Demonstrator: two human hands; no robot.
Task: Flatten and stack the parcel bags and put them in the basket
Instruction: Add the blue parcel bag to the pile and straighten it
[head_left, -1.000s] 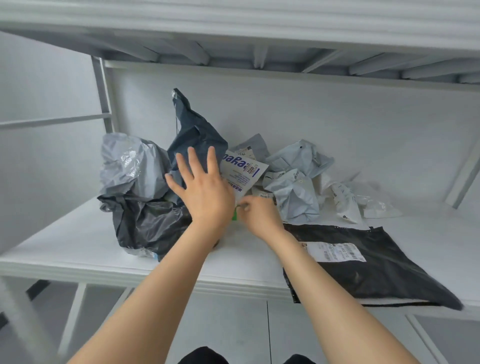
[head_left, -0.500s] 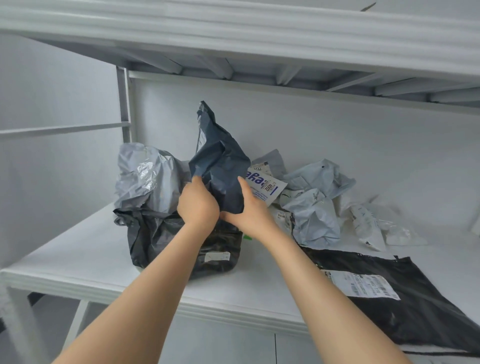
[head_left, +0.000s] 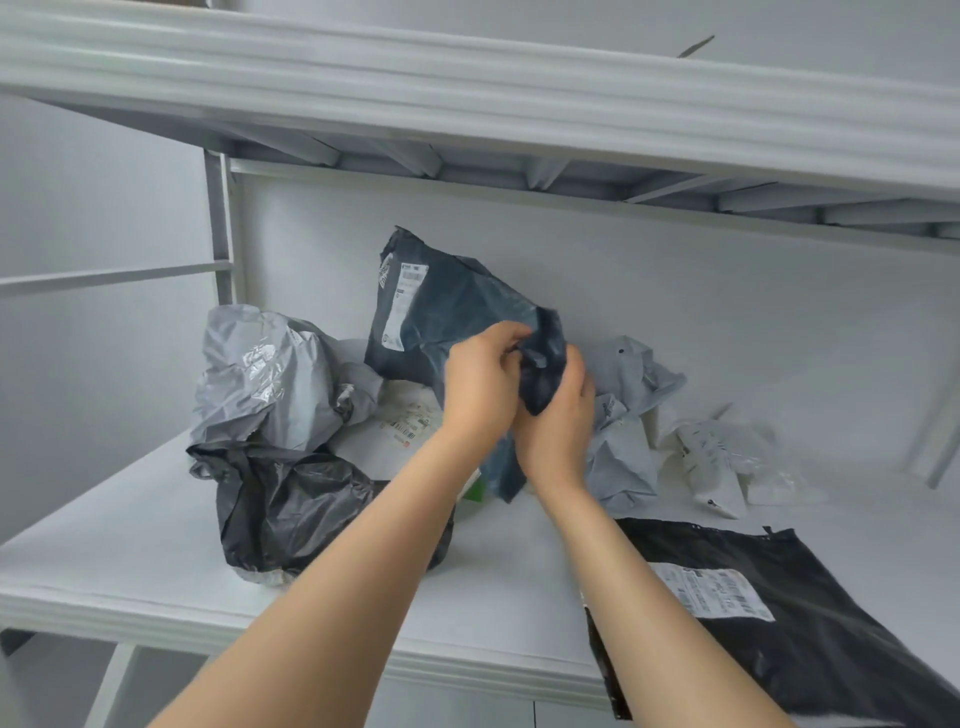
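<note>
Left grip (head_left: 483, 384) and right grip (head_left: 558, 415) meet, both clenched on a crumpled fold of the dark blue bag (head_left: 457, 306). The bag rises above and left of them (label facing camera), over the middle of the shelf (head_left: 130, 545). A flat black bag (head_left: 831, 649) lies at the front right corner.

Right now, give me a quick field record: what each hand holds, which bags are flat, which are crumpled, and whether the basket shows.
left hand: grips the dark blue bag at its bunched right edge
right hand: grips the same bunched edge from the right
dark blue bag: held up, label facing the camera
flattened: one flat black bag, label up, at the front right of the shelf
crumpled, left: light grey bag on a crumpled black bag
crumpled, right: pale grey bags, white bags
basket: not in view
</note>
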